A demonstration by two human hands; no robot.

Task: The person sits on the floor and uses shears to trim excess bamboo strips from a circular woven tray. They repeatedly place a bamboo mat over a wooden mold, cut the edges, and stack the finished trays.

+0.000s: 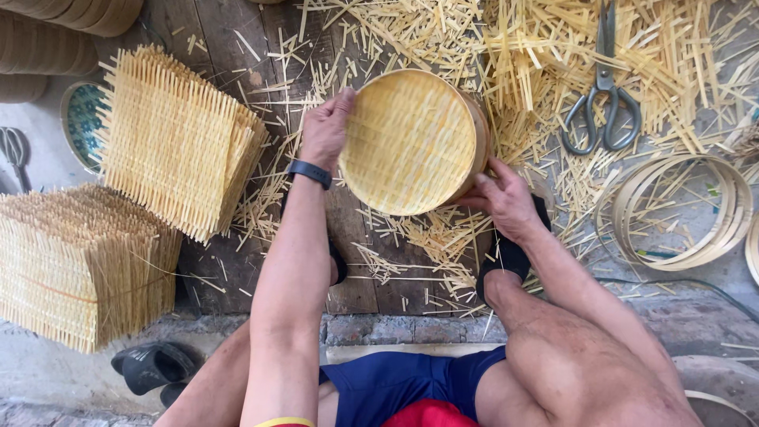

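A round bamboo steamer tray (411, 142) with a woven slat bottom is held tilted toward me above a dark wooden board (229, 47). My left hand (326, 130) grips its left rim, thumb on the top edge; a dark band circles that wrist. My right hand (504, 202) holds the lower right rim from below. Both hands are shut on the tray. My bare knees and dark sandals show beneath it.
Two stacks of square woven bamboo mats (178, 138) (79, 265) lie at the left. Cut bamboo strips (553, 55) litter the board, with metal scissors (602, 95) on them. Bamboo hoops (684, 213) rest at right. Black sandals (154, 365) sit lower left.
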